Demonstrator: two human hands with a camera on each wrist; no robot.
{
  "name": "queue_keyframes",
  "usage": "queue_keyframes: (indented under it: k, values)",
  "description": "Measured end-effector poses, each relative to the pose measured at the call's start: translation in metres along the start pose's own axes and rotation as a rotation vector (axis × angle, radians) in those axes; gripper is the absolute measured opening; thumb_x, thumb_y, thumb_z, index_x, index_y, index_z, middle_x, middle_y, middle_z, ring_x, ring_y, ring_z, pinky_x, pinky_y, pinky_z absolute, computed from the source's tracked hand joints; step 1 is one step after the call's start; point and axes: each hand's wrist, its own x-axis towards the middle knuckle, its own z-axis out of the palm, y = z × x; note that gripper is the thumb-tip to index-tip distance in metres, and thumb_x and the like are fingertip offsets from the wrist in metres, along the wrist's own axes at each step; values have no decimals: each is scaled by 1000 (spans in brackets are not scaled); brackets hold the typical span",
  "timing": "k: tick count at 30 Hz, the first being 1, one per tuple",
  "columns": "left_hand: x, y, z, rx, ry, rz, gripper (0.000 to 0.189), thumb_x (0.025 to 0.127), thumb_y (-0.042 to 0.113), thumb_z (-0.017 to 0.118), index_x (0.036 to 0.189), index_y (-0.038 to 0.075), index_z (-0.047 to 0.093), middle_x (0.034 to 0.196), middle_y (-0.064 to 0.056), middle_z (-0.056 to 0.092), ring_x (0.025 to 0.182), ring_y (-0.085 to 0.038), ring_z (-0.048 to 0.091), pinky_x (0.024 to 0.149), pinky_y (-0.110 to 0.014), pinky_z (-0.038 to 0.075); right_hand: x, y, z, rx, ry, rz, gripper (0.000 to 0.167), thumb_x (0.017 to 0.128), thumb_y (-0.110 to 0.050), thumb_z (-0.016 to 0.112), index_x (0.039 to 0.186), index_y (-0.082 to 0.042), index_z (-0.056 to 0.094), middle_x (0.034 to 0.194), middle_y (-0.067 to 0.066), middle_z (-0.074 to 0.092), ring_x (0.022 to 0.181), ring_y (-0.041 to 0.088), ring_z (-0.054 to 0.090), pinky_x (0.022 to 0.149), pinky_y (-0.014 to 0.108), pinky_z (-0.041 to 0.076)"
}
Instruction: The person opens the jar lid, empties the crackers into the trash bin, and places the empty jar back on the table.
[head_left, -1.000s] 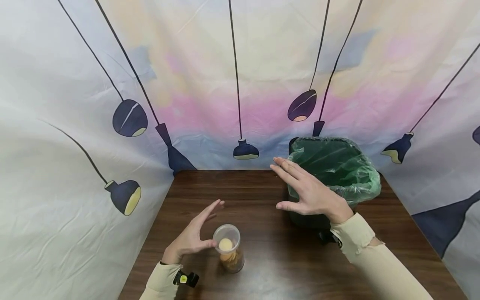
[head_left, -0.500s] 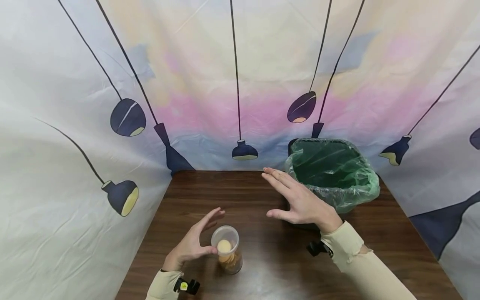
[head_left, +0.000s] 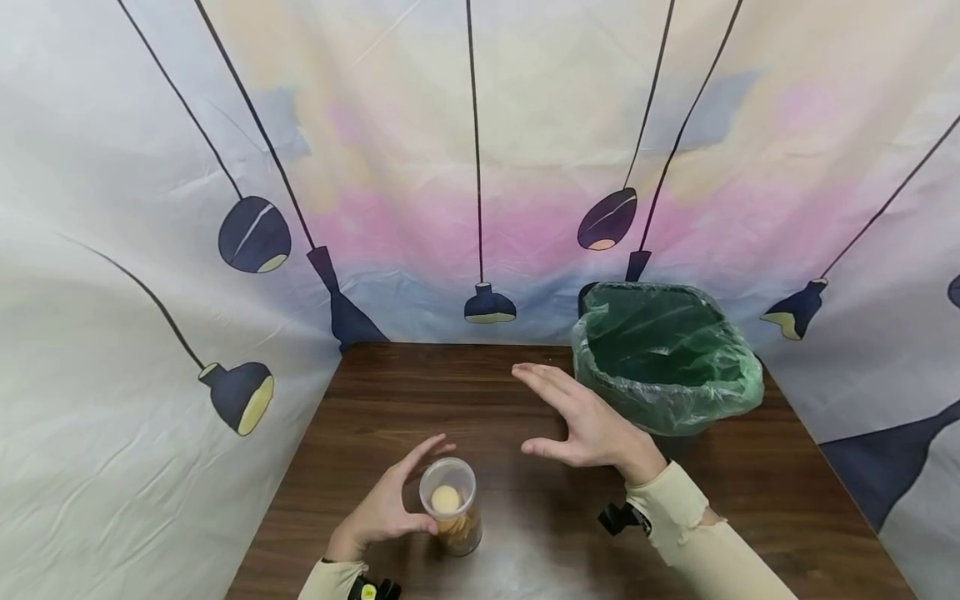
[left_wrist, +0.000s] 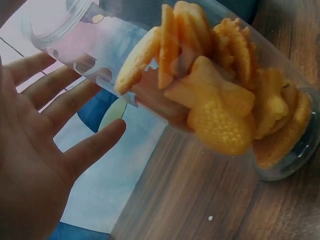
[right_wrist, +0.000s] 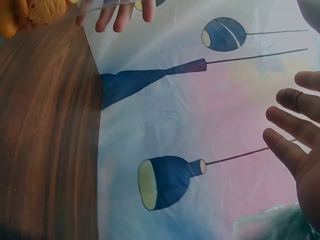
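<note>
My left hand [head_left: 382, 504] spread left of jar [head_left: 468, 508]; my right hand [head_left: 588, 429] spread, holding nothing; jar likely light, stiff, slippery, biscuits [left_wrist: 220, 120] brittle: best grip mid-wall

Backdrop [head_left: 562, 100]: creased pale cloth, pink, blue and yellow straight ahead, whiter over to the left
Printed lamps [head_left: 490, 304]: dark blue shades, long black cords [head_left: 476, 142]
Tabletop [head_left: 450, 383]: dark brown wood grain, far edge near the backdrop
Light: soft sheen [head_left: 536, 575] on the near wood
</note>
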Motion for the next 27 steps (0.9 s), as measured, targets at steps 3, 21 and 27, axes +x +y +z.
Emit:
queue_keyframes:
  k: [3, 21, 27]
  values:
    - [-1, -1, 5, -24, -1, -7, 108, 69, 28, 88, 153, 8, 24, 147, -12, 47, 130, -19, 51, 110, -24, 36, -2, 0, 7, 20, -3, 18, 87, 85, -56, 67, 151, -10, 35, 150, 8, 43, 137, 22, 40, 107, 46, 41]
    - [-4, -9, 13, -10, 2, -58, 106, 61, 11, 91, 150, 8, 32, 139, -7, 55, 124, -19, 55, 105, -30, 43, -1, 1, 26, 70, -23, 28, 85, 84, -50, 71, 149, -7, 37, 150, 9, 43, 139, 22, 39, 109, 46, 40]
    - [-6, -11, 18, 17, 16, -56, 106, 57, 8, 91, 147, -1, 34, 138, -6, 56, 125, -18, 54, 109, -29, 38, -2, 0, 30, 76, -13, 21, 85, 85, -55, 67, 148, -7, 38, 149, 8, 43, 138, 22, 40, 108, 46, 41]
